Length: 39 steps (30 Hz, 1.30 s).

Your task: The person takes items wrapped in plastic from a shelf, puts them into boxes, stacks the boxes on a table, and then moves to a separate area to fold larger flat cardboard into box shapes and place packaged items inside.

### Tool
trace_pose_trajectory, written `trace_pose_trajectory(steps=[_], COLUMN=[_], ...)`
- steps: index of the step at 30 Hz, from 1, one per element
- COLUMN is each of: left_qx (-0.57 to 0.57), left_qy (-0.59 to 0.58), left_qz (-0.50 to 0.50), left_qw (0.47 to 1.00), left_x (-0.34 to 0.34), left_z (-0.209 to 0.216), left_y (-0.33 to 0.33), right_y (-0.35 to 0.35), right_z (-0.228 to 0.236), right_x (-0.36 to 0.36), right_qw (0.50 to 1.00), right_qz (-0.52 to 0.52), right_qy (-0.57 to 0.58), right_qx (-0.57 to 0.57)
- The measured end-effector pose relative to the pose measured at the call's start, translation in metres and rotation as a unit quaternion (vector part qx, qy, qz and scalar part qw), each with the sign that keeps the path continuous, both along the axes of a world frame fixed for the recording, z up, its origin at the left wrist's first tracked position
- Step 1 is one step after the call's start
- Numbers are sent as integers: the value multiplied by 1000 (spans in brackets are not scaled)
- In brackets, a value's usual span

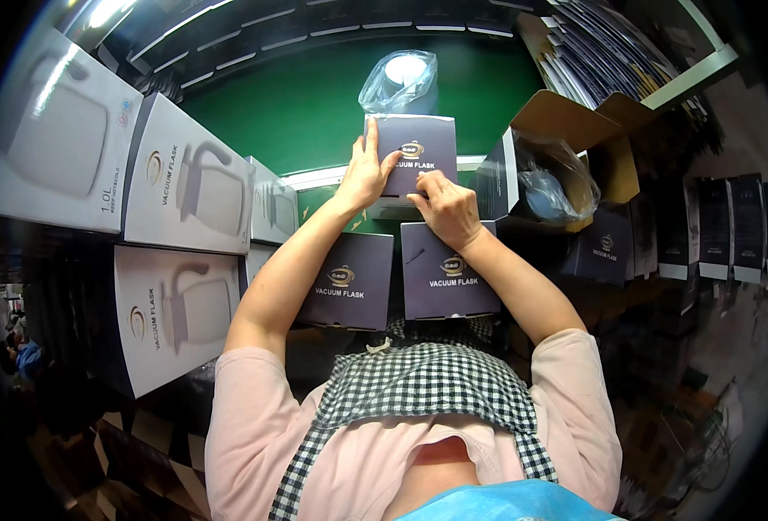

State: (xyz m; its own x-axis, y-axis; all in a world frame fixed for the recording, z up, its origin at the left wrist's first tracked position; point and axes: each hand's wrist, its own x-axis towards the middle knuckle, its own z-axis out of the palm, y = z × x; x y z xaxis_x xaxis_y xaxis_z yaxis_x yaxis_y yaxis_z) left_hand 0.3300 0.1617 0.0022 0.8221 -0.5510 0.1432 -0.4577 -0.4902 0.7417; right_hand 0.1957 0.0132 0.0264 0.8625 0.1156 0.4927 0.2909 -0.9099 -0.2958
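Observation:
A dark purple carton [417, 135] with its top closed stands in front of me at mid-table. Lying along its left edge, my left hand [367, 178] has its index finger stretched out and its thumb on the top. My right hand [447, 208] is closed, its fingers curled at the near edge of the same carton; the fingertips are partly hidden. Nearer my body stand two more dark cartons, one on the left [347, 282] and one on the right [450, 271] below my right wrist. Behind the middle carton is a jug in clear plastic [399, 82].
An opened carton [499, 178] on the right holds a plastic-wrapped item [551, 193]. White cartons with jug pictures [195, 178] are stacked at the left. Flat folded cartons [614, 56] fill the far right corner. The tabletop [297, 104] is green.

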Motion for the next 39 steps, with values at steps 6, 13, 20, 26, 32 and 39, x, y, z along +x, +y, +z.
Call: trace_pose_trajectory(steps=[6, 13, 20, 26, 32, 39], left_qx=[14, 244, 224, 192, 311, 356], left_qy=[-23, 316, 124, -33, -28, -189], left_qz=[171, -111, 123, 376, 392, 275], left_qw=[985, 910, 959, 906, 865, 873], left_x=[87, 169, 216, 204, 239, 169], left_z=[45, 3, -21, -27, -117, -13], left_y=[-14, -119, -60, 51, 167, 108], right_y=[2, 6, 8, -8, -6, -129], right_z=[8, 16, 14, 9, 44, 88], right_x=[-2, 2, 3, -1, -19, -125], right_qw=[994, 988, 987, 985, 992, 917], right_qz=[-71, -55, -29, -68, -10, -388], right_qy=[85, 124, 116, 122, 108, 90], right_qx=[-2, 79, 111, 97, 62, -21])
